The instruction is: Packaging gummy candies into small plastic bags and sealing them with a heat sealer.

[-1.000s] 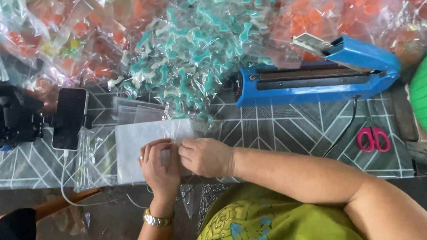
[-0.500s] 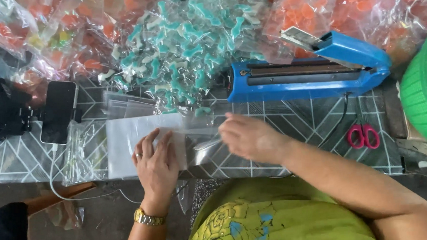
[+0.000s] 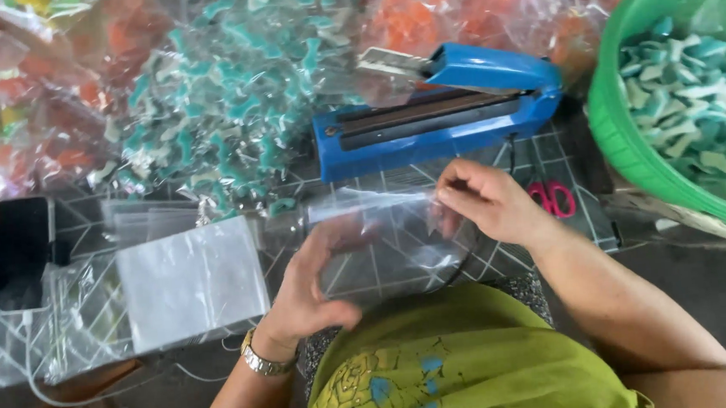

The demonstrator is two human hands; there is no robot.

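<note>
Both our hands hold a clear bag [image 3: 381, 236]: left hand [image 3: 313, 285] at its 7 o'clock, right hand [image 3: 487, 202] pinching, we think, its 2 o'clock corner, blue sealer [image 3: 441, 113] at 12.

Small home-style packing workstation for sweets or small moulded pieces, not a factory line. Evidence: blue impulse heat sealer [image 3: 441, 113] on a table with a geometric-patterned cover [image 3: 395, 186], heaps of filled clear bags with teal-white pieces [image 3: 234, 111] and orange pieces [image 3: 485, 7] behind it, a green basin [image 3: 624, 132] of loose teal-white pieces, a stack of empty clear bags [image 3: 189, 279]. Pink-handled scissors [image 3: 553, 196] and a phone on a stand [image 3: 22, 251] also sit on the table.
</note>
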